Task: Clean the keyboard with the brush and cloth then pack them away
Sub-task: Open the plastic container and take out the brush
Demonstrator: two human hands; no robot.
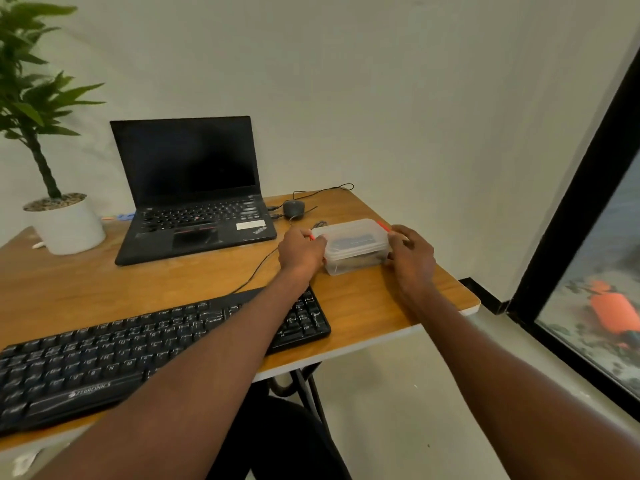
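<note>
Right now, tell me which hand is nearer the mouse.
Left. The left hand grips the near-left end of the box, just in front of the mouse. The right hand holds the box's far end, farther from it.

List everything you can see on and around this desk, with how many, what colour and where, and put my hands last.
keyboard: one, black, near left of the desk
laptop: one, black, open with a dark screen, at the back of the desk
mouse: one, dark grey, wired, right of the laptop
plastic box: one, clear with red clips, lid on, dark items inside, right side of the desk
potted plant: one, green in a white pot, back left corner
desk: one, wooden top with a white edge
window: one, black frame, far right
left hand: grips the box's left end
right hand: grips the box's right end
</note>
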